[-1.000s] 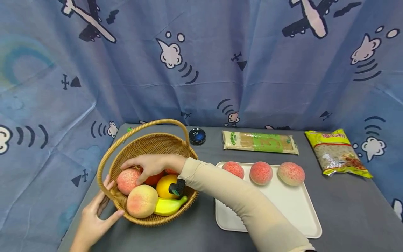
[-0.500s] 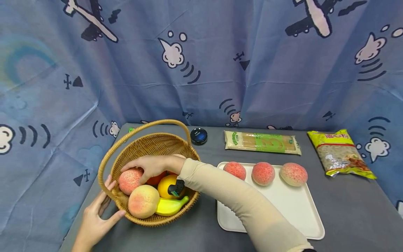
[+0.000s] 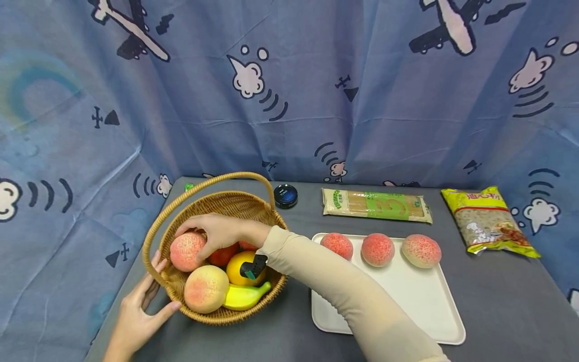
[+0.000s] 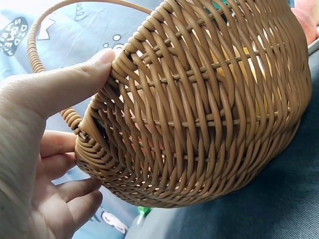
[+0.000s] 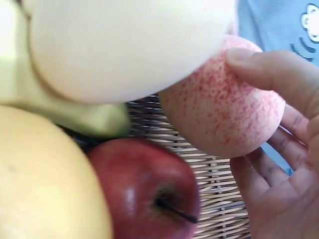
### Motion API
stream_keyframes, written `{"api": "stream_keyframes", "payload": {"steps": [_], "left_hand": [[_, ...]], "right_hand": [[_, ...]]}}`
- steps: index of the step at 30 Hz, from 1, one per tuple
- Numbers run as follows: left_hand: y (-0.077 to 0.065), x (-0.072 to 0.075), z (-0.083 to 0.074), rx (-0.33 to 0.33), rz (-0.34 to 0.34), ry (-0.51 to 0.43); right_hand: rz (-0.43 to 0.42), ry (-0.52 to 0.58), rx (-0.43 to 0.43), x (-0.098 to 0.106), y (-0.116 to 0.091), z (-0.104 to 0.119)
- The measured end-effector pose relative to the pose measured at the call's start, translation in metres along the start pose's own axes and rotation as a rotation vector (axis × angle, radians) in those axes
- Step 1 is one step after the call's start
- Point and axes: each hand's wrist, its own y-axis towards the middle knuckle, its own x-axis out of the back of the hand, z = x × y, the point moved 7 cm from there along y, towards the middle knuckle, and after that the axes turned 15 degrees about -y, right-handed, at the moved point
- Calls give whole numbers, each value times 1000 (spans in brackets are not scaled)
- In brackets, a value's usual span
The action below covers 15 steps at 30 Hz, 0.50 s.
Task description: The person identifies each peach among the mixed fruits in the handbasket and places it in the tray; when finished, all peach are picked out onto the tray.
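Note:
The wicker basket [image 3: 226, 201] stands at the left of the table, its arched handle up. My left hand [image 3: 133, 311] holds its left side, thumb [image 4: 82, 79] on the rim and fingers against the weave. Inside the basket, my right hand [image 3: 219, 234] grips a speckled pink peach [image 3: 185, 250] between thumb and fingers. The right wrist view shows this peach [image 5: 224, 102] over the wicker bottom. Beside it lie a larger yellow-pink peach [image 3: 205, 290], a banana [image 3: 246, 296], an orange-yellow round fruit [image 3: 236, 269] and a red apple [image 5: 144, 184].
A white tray [image 3: 407, 296] on the right bears three pinkish peaches [image 3: 378, 250] along its far edge. Behind are a round dark tin [image 3: 285, 195], a noodle pack [image 3: 377, 205] and a yellow-topped bag [image 3: 490, 221]. A patterned curtain [image 3: 307, 90] hangs behind the table.
My right hand and the speckled peach have risen slightly inside the basket. The left hand keeps its place on the basket's side.

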Motion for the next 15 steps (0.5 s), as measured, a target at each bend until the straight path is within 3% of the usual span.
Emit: {"api": "stream_keyframes", "payload": {"steps": [8, 11, 15], "left_hand": [[0, 1, -1, -5, -13, 1], [0, 1, -2, -15, -15, 2], [0, 1, -4, -50, -28, -28]], "right_hand": [[-57, 99, 38, 29, -17, 15], [-89, 91, 50, 41, -30, 20], [-150, 175, 72, 53, -54, 21]]}}
